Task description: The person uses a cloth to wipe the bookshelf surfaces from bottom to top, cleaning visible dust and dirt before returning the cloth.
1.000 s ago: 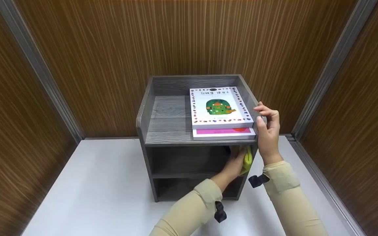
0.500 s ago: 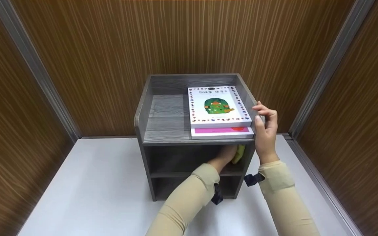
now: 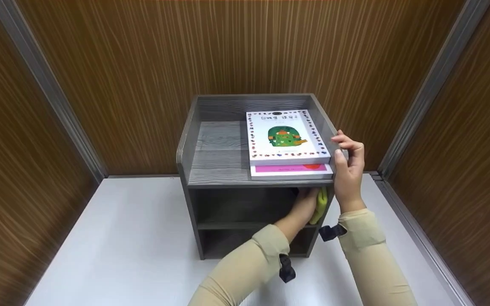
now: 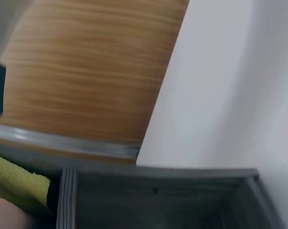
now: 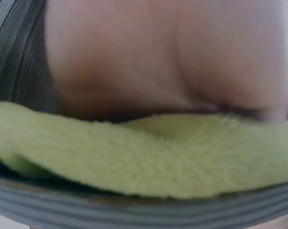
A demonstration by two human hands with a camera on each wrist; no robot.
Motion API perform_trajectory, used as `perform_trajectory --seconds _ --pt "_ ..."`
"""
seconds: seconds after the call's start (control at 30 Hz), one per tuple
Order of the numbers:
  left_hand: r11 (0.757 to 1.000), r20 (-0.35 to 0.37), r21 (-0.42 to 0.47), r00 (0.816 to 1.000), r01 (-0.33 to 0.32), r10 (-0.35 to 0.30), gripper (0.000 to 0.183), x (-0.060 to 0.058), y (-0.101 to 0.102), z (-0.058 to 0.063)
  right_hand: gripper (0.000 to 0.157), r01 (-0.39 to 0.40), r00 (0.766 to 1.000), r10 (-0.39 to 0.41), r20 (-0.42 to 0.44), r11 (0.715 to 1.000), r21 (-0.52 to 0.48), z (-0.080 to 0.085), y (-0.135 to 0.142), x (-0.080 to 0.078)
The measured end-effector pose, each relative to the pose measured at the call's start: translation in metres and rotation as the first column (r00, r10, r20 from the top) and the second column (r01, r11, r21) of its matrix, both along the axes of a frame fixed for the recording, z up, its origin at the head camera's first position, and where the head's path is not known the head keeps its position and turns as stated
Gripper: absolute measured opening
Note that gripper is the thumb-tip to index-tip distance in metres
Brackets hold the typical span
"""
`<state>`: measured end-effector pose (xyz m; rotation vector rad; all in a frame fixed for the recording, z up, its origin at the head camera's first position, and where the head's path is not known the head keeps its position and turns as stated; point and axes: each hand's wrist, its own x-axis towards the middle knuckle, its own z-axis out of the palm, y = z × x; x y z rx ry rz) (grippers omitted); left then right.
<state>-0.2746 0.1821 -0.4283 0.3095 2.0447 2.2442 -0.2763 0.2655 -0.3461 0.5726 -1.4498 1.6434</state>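
Inside the grey shelf [image 3: 189, 140], the left hand [image 3: 306, 206] and yellow-green cloth [image 3: 320, 206] sit nearer the front.

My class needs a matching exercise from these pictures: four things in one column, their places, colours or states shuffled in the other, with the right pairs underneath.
1. left hand
2. right hand
3. cloth
4. lower book

A. fuzzy and yellow-green
B. partly covered by the upper book
C. gripping the right side panel
D. reaching into a compartment below both books

Pairs: 1-D, 2-C, 3-A, 4-B
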Motion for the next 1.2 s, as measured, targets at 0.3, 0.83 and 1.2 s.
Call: perform_trajectory --seconds 0.3,0.83,1.2 --pt "0.994 -0.048 0.059 0.995 0.092 -0.089 0.06 0.029 0.001 -0.004 0.016 -0.007 1.0 0.007 0.001 1.0 -0.01 0.011 -0.005 0.01" --pt "0.995 -0.094 -0.061 0.992 0.074 -0.08 0.061 0.014 -0.004 -0.012 0.015 -0.018 1.0 0.018 -0.01 1.0 -0.006 0.014 -0.012 0.014" --pt "0.999 -0.1 0.041 0.994 -0.034 0.038 0.045 -0.008 0.001 -0.022 0.015 0.0 1.0 0.0 0.007 1.0 0.008 0.015 -0.013 0.017"
